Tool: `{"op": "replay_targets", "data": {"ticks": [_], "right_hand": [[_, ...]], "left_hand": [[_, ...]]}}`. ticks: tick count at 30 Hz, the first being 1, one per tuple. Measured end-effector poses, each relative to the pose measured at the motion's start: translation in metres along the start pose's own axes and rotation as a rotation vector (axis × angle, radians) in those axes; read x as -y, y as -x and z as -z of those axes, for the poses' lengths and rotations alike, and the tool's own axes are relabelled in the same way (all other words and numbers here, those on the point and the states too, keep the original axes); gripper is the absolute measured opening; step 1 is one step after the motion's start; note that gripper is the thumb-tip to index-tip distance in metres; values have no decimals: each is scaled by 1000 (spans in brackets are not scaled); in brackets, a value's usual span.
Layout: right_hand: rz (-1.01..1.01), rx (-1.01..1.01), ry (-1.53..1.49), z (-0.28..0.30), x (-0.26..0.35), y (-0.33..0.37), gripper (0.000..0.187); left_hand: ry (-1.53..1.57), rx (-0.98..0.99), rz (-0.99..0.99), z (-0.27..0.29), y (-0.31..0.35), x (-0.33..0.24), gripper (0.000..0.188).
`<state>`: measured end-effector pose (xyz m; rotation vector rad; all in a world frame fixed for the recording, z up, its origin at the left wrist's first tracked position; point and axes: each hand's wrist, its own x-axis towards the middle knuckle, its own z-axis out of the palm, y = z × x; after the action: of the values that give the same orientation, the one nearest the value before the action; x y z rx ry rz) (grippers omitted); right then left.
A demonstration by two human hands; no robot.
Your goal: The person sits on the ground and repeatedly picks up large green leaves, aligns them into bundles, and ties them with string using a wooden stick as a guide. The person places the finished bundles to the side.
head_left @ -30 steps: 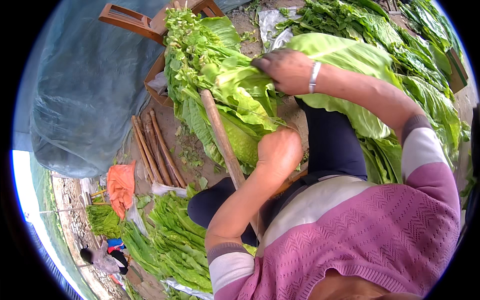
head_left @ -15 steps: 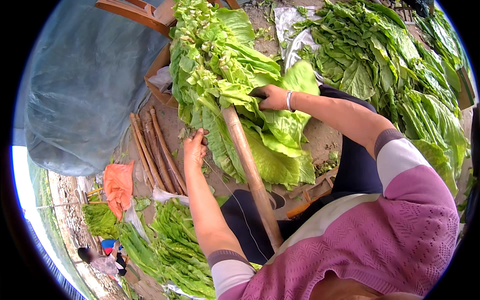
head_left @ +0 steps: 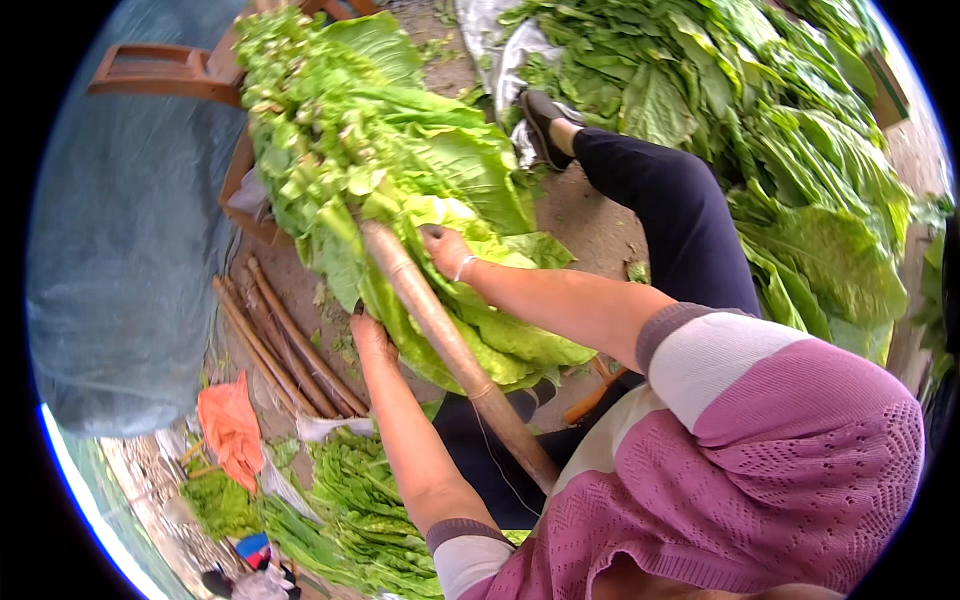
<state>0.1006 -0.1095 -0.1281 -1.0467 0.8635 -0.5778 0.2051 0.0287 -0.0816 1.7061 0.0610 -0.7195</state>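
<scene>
A bamboo pole [head_left: 425, 305] slants from my lap up into a thick row of large green tobacco leaves [head_left: 330, 150], their stalk ends bunched along it. My right hand [head_left: 447, 252], dark at the fingertips, is closed on a leaf just right of the pole. Left of the pole, my left hand [head_left: 374, 338] is closed at the lower edge of the leaves, its fingertips partly hidden. A thin string [head_left: 497, 455] shows beside the pole's near end; its stretch toward my left hand is hidden behind leaves and pole.
A big leaf heap [head_left: 680, 90] lies at the right, another pile [head_left: 365, 500] at the lower left. Spare poles [head_left: 290, 340] rest on the ground beside an orange cloth [head_left: 230, 428]. A wooden chair [head_left: 165, 72] stands far left; a person [head_left: 260, 583] is at lower left.
My right hand has come leftward and down with a leaf, onto the leaves beside the pole. My left hand has dropped slightly. The view has shifted, so the pole appears lower and further left.
</scene>
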Motion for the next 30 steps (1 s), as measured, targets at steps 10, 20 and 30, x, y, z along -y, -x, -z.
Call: {"op": "replay_targets", "data": {"ticks": [10,20,30], "right_hand": [[340,-91,334,183,114,43,30],[-560,-390,1519,572,-27,212,53],[-427,-501,1329,591,-16,234,37]], "left_hand": [[221,547,37,100,-13,27,46],[583,767,131,-2,234,-2,35],[343,459,282,-98,277,6,21]]}}
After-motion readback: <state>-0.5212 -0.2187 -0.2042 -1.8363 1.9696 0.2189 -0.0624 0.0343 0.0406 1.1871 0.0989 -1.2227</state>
